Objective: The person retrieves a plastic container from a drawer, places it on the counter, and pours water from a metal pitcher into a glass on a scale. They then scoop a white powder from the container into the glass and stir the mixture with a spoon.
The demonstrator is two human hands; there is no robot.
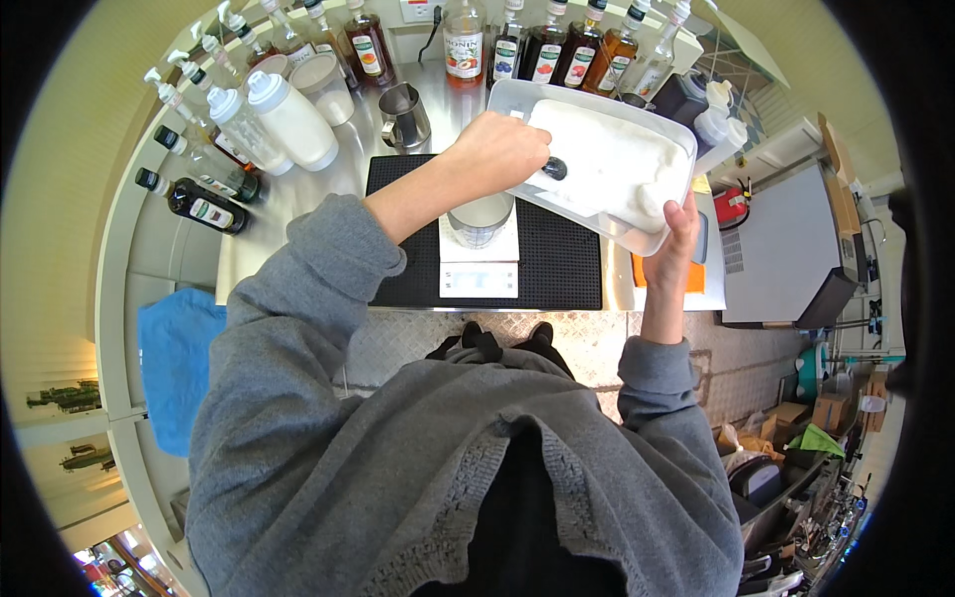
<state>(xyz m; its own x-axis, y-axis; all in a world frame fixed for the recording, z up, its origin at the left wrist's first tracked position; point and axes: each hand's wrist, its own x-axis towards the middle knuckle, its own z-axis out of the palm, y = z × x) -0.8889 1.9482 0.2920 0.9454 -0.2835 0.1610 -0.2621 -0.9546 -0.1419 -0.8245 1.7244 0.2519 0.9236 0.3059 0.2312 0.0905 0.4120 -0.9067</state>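
My right hand grips the near right corner of a clear plastic container, which is tilted and holds white powder. Over the container's left end, my left hand is closed on a black spoon; its tip touches the powder and its handle is mostly hidden by my fingers. Below my left wrist, a clear measuring cup stands on a white digital scale. The scale rests on a black rubber mat. Part of the cup is hidden by the forearm and the container.
Syrup bottles line the counter's back and left edges. White-capped squeeze bottles and a steel pitcher stand at left. On the right are an orange cloth, more squeeze bottles and a fire extinguisher.
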